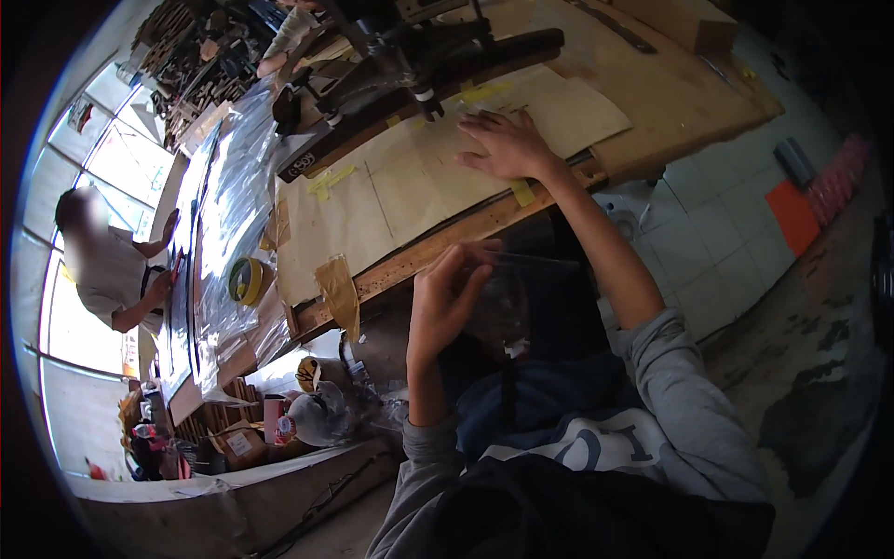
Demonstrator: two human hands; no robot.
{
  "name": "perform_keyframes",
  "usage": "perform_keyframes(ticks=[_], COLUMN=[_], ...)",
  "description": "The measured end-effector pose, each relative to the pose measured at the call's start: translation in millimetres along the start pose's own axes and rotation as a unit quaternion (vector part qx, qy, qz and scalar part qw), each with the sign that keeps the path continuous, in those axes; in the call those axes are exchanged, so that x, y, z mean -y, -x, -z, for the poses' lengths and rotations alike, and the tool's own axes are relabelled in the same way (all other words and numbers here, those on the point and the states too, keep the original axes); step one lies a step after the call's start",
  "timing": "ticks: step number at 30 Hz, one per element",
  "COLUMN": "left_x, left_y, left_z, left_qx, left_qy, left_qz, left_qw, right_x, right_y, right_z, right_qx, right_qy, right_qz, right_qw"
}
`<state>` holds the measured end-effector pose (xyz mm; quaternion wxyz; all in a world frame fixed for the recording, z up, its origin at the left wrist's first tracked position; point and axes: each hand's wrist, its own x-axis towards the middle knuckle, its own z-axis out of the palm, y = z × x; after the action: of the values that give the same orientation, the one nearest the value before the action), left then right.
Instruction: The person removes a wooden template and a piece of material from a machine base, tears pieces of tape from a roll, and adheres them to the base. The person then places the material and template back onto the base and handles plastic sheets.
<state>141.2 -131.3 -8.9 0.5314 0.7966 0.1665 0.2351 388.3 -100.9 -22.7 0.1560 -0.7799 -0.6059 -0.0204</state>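
My right hand [506,146] lies with spread fingers on a large pale sheet [410,182], close to its right end. Just beyond its fingertips stands a black metal machine [424,70] with a long dark bar across the sheet's far side. Nearer to me, my left hand [449,303] is raised in front of the wooden board edge [400,263], its fingers curled. From those fingers a thin, clear plastic piece [545,264] stretches to the right; its full shape is hard to make out. Yellow tape strips [331,182] mark the sheet.
A tape roll [247,281] sits left of the sheet on plastic-wrapped material [223,205]. Brown tape [339,293] hangs from the board's near corner. Another person [116,261] works at the far left. Bottles and bags [321,410] crowd below.
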Motion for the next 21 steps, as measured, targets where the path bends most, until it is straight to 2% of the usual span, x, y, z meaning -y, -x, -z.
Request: perform_keyframes(ticks=[4, 21], left_x=[1, 16], left_y=[-9, -29], left_z=[15, 52], left_qx=[0.059, 0.232], left_qy=[-0.129, -0.016], left_qz=[-0.112, -0.111], left_qw=[0.983, 0.966], right_x=[-3, 0], right_y=[0, 4], right_z=[3, 13], right_qx=[-0.008, 0.013], right_qy=[-0.020, -0.015], right_qz=[0.013, 0.037], right_qw=[1.000, 0.999])
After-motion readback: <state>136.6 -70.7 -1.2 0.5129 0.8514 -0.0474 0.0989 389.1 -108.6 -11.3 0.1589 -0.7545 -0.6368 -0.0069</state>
